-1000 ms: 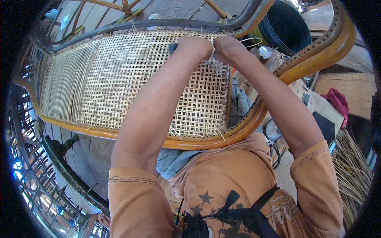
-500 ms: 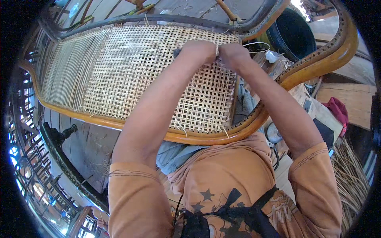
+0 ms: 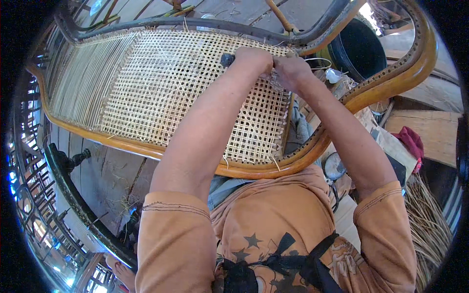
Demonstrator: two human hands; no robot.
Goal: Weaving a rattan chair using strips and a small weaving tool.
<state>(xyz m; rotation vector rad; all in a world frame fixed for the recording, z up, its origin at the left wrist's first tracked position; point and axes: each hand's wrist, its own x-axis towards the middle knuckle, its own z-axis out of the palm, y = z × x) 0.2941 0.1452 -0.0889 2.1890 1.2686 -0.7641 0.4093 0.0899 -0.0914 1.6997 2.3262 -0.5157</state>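
A curved, varnished wooden chair frame [image 3: 146, 153] lies across in front of me, its panel of woven cane [image 3: 166, 83] open-meshed. Both hands meet at the panel's far right part, close to its edge. My left hand [image 3: 253, 61] is closed around a tool whose dark, blunt handle end [image 3: 227, 60] sticks out to the left; its other end is hidden. Close beside it, my right hand [image 3: 291, 73] has its fingers curled down at the weave, and what they grip is hidden. From beside the right hand a thin cane strand [image 3: 326, 59] loops out to the right.
Behind the frame's right side stands a dark bucket [image 3: 361, 49]. A red cloth [image 3: 410, 141] and a bundle of long cane strips [image 3: 425, 219] are at the right. Another dark curved frame [image 3: 73, 195] stands at the left, with part of a person [image 3: 119, 268] below it.
The view has shifted slightly. More of the dark handle end now shows beside my left hand. Both hands stay together at the same part of the weave.
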